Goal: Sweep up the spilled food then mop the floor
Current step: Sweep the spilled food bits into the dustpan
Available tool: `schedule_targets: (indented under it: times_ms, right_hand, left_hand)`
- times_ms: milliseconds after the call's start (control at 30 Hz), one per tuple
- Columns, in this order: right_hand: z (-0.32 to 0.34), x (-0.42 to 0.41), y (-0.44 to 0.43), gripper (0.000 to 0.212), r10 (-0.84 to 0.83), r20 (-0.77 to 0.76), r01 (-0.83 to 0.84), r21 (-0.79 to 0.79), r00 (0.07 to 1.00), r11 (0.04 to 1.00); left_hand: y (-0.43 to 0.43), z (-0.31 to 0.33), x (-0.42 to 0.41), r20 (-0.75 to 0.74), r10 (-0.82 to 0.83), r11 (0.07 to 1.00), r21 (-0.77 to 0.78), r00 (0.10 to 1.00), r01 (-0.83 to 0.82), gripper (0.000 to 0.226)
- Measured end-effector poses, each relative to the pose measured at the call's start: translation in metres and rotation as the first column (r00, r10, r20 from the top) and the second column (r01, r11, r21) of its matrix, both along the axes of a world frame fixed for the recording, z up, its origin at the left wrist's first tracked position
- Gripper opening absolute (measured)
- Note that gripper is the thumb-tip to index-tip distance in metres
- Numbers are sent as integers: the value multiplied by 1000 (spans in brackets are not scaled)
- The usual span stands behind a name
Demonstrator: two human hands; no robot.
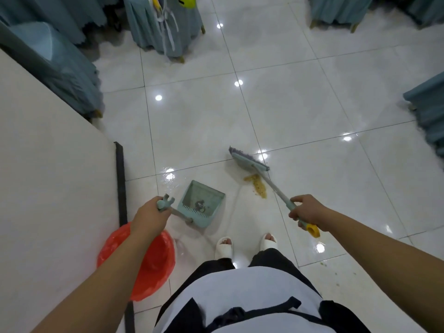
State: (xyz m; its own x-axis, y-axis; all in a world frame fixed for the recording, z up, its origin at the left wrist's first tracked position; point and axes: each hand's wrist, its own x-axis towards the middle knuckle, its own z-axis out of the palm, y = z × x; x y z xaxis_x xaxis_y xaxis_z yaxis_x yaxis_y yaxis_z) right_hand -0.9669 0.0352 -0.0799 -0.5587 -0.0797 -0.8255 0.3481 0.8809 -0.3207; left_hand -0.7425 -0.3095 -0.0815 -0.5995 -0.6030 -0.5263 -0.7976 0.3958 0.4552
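Left hand (150,216) was curled round the top of the dustpan (204,200) handle, pan on the floor (312,104) in front of the left foot, a few dark bits inside it. Right hand (308,210) gripped the broom (248,161) near the yellow end of its handle, the shaft slanting forward and left. Broom head was on the tile just past the spilled food (257,186), a yellowish heap beside the shaft. The heap was right of the dustpan, not touching it. A few crumbs (336,277) lay further right, near the right arm. Wet sheen showed on the tile by the pan. Red lined bin (153,260) sat under the left forearm, beside a white worktop (48,164). White slippers (224,246) showed on both feet. Cloth-covered chairs (165,27) stood along the far side
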Motion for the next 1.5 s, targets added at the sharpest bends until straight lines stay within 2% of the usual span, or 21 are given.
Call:
schedule_targets:
  times_ms: [100,233,333,533,667,767,833,967,1100,1167,1333,1500]
  right_hand:
    - [-17,-12,-10,55,97,-26,-95,63,995,993]
    - [-38,-15,-22,51,228,-17,-222,175,974,959]
    - [-48,-6,-15,51,253,16,-251,206,967,946]
    - [-42,14,57,52,308,27,-304,260,951,917]
    - [-27,20,115,54,380,47,-375,311,924,874]
    - [-16,15,148,54,553,17,-517,380,833,767]
    - [-9,9,164,53,635,-7,-578,406,773,708]
    - [-5,-16,171,50,703,-28,-629,424,710,652]
    - [-13,-49,141,50,785,-42,-708,404,618,579]
    - [-20,-66,123,50,803,-33,-730,397,595,556]
    - [-19,-91,112,46,817,37,-756,406,575,513]
    - [-11,-108,159,52,822,73,-756,446,564,479]
  left_hand:
    - [-6,-4,4,61,-15,1000,10,998,14,6]
    - [1,-7,8,45,15,1000,-16,999,-15,6]
    - [8,-6,8,42,34,999,-39,999,-32,5]
    - [16,1,4,74,73,982,-181,995,-59,16]
    - [22,5,-6,119,78,977,-208,990,-52,26]
    - [30,7,-16,126,94,975,-212,988,-66,32]
    - [35,9,-22,145,84,960,-276,986,-41,41]
    - [51,7,-26,157,25,915,-401,987,41,58]
    - [88,6,-31,81,-47,895,-440,996,79,56]
    - [110,3,-33,59,-85,913,-395,995,101,52]
    - [158,-17,-26,145,-68,992,-100,987,83,46]
    - [186,-26,-17,248,-23,982,188,968,-25,44]
